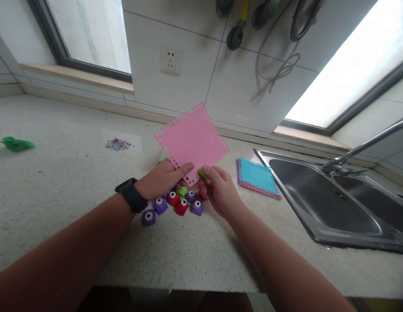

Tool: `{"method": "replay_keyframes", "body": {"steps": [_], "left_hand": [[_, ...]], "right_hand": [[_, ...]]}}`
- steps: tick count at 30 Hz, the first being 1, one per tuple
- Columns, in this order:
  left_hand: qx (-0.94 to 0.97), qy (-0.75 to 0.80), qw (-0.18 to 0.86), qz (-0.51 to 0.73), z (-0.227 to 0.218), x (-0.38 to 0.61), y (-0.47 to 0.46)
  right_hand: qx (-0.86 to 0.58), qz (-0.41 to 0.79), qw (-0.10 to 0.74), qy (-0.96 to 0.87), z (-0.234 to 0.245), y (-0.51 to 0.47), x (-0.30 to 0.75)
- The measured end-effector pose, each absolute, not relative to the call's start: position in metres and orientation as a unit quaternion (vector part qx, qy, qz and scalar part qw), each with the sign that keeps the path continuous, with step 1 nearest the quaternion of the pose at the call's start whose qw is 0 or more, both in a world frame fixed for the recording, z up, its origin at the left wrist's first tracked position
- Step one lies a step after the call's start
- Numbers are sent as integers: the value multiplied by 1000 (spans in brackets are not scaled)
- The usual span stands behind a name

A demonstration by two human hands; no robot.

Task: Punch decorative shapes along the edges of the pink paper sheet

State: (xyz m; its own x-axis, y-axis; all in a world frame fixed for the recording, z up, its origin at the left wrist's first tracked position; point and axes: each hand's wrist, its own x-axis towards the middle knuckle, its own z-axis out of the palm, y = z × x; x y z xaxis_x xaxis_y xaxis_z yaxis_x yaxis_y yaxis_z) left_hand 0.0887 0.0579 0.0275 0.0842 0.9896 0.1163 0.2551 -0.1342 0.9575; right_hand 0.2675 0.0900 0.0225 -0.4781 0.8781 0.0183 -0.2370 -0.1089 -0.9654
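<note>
A square sheet of pink paper [195,138], with small shapes punched along its edges, is held up over the counter. My left hand [172,173] grips its lower left edge, thumb on top. Between the thumb and fingers of my right hand [220,186] is a small green craft punch [203,173], set at the paper's lower right edge near the bottom corner. Just below lie several more craft punches: purple ones [149,217], red ones [182,207] and a green one [182,191]. Part of a red one is hidden by my right hand.
To the right lies a stack of punched paper with a blue sheet [258,177] on top, beside the steel sink [318,203] and its faucet [340,162]. Colourful paper bits [118,144] are heaped at the left. A crumpled green thing [16,144] lies farther left.
</note>
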Motion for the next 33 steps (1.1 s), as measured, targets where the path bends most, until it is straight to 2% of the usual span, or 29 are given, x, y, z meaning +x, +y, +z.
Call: {"method": "replay_keyframes", "body": {"steps": [33], "left_hand": [[624, 514, 408, 423, 29, 89, 57]], "right_hand": [[-308, 678, 422, -516, 23, 89, 267]]}}
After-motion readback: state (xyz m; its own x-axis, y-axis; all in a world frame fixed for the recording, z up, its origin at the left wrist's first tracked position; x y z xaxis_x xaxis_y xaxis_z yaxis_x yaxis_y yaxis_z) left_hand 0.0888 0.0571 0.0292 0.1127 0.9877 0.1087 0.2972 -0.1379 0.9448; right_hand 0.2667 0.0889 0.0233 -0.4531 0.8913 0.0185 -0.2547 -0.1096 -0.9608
